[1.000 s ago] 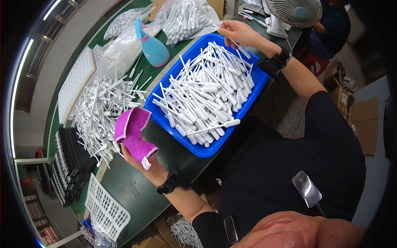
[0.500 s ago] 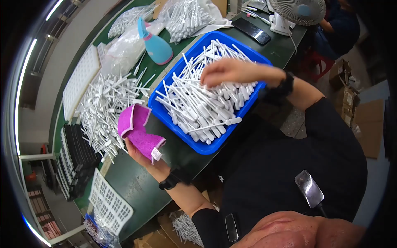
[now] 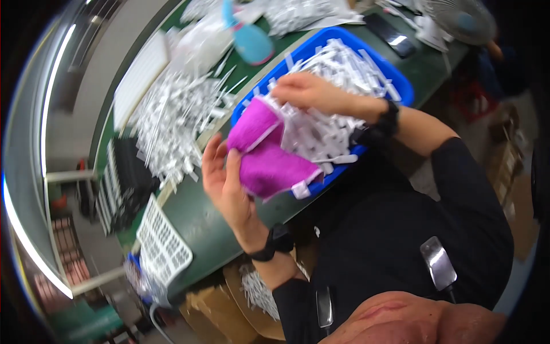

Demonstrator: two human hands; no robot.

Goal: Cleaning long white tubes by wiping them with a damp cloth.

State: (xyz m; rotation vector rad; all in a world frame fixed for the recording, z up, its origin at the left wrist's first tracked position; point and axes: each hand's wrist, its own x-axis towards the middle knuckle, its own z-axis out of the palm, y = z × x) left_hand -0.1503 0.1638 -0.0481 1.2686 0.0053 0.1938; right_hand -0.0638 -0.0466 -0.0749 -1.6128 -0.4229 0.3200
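Observation:
A bright purple cloth with pale edging and a small white tag is in my left hand, its edge against a finger while other fingers stand apart. Part of the cloth covers the near left side of a blue tray. Inside the tray lies a heap of white plastic pipettes with long stems and rounded bulbs. Just above the heap is my right hand, its fingers curled close to the cloth's upper edge. Motion blur hides what those fingertips hold, if anything.
Another pile of pipettes covers the table to the left. Around it are a white perforated panel, stacked black racks and a white grid sheet. Farther back stand a blue spray bottle, a phone and a fan.
My left hand has carried the purple cloth rightward to the tray, where it now overlaps the near left side. The right hand stays over the pipettes. The whole view has shifted.

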